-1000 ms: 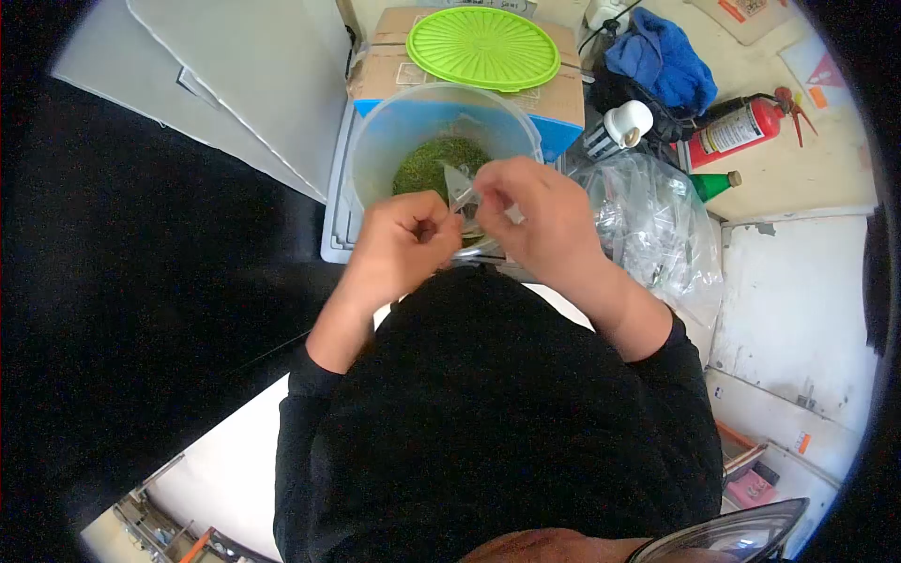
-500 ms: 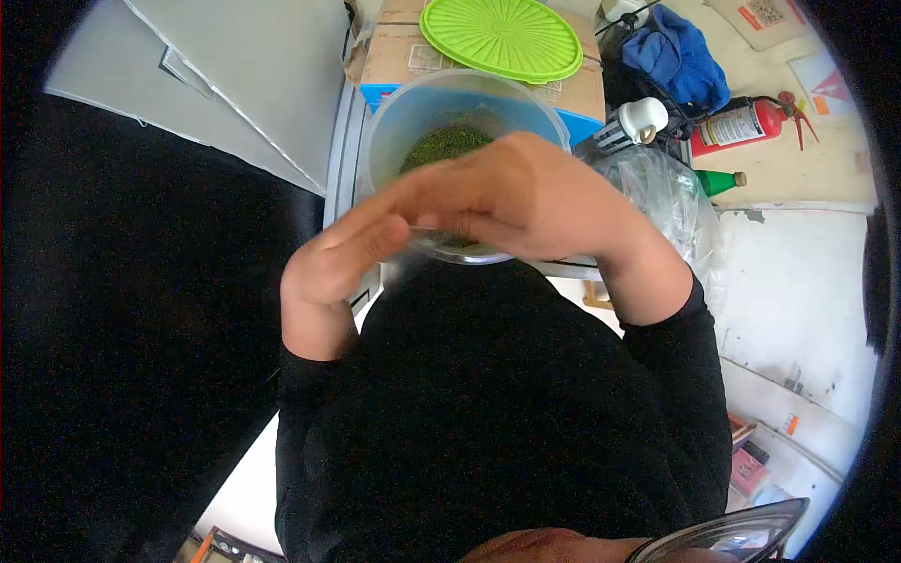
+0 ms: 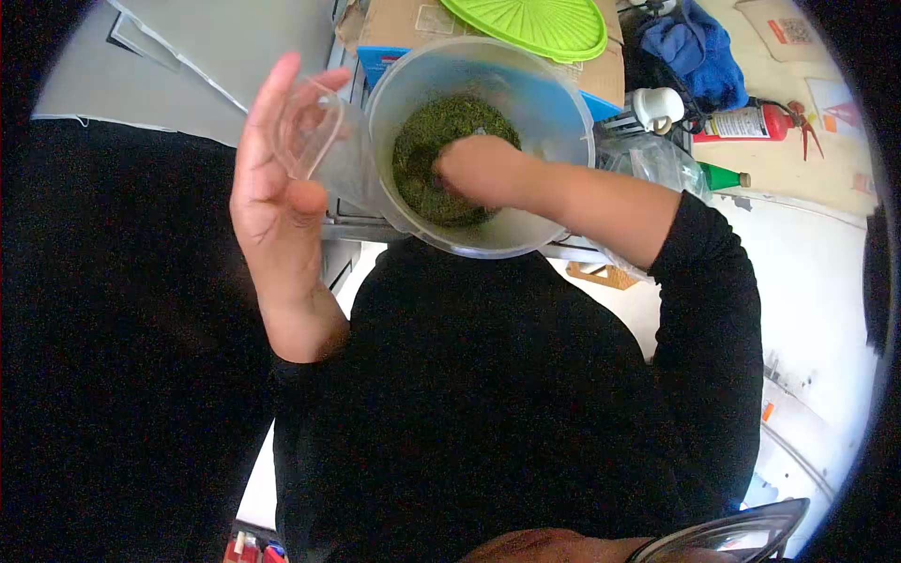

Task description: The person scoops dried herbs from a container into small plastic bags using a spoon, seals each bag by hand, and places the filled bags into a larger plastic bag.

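A large see-through plastic bucket stands in front of me, partly filled with loose, dry-looking green crushed herb. My right hand reaches down into it, closed, fingers curled against the herb; the fingertips are hidden. Left of the bucket, my left hand is raised, its thumb and fingers around a clear plastic cup-like thing. That thing tilts sideways toward the bucket's rim, and its exact shape is hard to make out.
Behind the bucket, a green ribbed lid lies on a cardboard box. To the right are a white-topped container, clear plastic bags, a blue cloth, a green bottle and a red fire extinguisher.
My right hand has gone from above the bucket's near rim down into the herb. My left hand has moved left and up, bringing the clear plastic thing into sight.
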The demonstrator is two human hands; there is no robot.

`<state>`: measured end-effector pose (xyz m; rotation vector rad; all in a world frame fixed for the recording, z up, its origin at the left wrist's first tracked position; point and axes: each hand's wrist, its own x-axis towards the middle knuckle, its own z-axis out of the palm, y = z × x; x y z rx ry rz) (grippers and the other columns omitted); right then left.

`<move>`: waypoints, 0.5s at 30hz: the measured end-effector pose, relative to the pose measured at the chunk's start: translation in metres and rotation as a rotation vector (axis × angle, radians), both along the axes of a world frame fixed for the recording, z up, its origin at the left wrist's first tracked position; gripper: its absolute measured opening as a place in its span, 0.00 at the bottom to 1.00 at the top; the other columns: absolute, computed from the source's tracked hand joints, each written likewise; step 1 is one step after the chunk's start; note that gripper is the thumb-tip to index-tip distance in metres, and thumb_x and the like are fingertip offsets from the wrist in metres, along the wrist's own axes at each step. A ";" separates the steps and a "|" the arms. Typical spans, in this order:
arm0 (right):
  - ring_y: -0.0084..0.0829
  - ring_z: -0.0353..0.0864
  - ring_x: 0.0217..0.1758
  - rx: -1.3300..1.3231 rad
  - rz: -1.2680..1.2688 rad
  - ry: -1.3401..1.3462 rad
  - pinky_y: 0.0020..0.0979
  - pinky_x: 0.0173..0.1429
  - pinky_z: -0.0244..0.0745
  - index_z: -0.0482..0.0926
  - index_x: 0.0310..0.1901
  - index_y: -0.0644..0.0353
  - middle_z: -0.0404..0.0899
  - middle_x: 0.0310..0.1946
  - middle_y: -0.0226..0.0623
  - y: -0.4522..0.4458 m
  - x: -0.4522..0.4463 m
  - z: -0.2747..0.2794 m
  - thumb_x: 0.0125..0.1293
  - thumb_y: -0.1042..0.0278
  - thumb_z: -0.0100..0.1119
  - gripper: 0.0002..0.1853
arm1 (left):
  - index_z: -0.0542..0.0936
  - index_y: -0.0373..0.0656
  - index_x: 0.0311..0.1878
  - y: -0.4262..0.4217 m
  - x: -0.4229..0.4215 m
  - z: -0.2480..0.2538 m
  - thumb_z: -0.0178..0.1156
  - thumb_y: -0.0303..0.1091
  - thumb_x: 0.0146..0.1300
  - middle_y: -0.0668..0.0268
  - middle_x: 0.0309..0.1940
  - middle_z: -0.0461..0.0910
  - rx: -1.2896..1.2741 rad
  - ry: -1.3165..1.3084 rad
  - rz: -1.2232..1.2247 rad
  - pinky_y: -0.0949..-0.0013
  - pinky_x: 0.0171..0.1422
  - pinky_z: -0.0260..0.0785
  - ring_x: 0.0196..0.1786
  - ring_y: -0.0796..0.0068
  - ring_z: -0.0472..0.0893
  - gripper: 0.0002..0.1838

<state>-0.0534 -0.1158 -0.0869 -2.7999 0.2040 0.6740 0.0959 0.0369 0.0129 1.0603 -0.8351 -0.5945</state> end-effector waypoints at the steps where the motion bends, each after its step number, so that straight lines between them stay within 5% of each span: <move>1: 0.43 0.84 0.34 0.055 -0.105 -0.026 0.44 0.41 0.78 0.83 0.33 0.58 0.82 0.30 0.45 -0.006 0.000 -0.010 0.57 0.65 0.58 0.08 | 0.60 0.31 0.68 0.000 0.001 -0.002 0.67 0.61 0.48 0.49 0.59 0.71 -0.039 0.022 0.003 0.61 0.65 0.61 0.59 0.64 0.71 0.53; 8: 0.32 0.84 0.30 0.358 -0.221 0.291 0.36 0.37 0.78 0.82 0.36 0.62 0.83 0.26 0.43 -0.007 -0.009 -0.015 0.66 0.58 0.54 0.14 | 0.63 0.32 0.67 0.000 0.001 -0.007 0.77 0.31 0.37 0.49 0.60 0.70 -0.113 0.089 -0.032 0.61 0.65 0.62 0.61 0.64 0.71 0.50; 11: 0.26 0.83 0.29 0.781 -0.718 0.383 0.30 0.34 0.77 0.81 0.36 0.63 0.82 0.26 0.38 -0.015 -0.013 -0.005 0.69 0.55 0.53 0.18 | 0.66 0.32 0.65 -0.001 0.000 -0.012 0.76 0.27 0.38 0.51 0.61 0.70 -0.118 0.024 -0.008 0.60 0.65 0.63 0.61 0.63 0.71 0.47; 15: 0.24 0.79 0.21 0.930 -0.937 0.145 0.27 0.24 0.73 0.81 0.34 0.63 0.82 0.23 0.35 -0.022 -0.023 0.004 0.71 0.55 0.50 0.19 | 0.69 0.34 0.63 -0.003 -0.004 -0.012 0.74 0.21 0.39 0.56 0.61 0.71 -0.081 0.015 0.030 0.60 0.65 0.63 0.61 0.63 0.72 0.42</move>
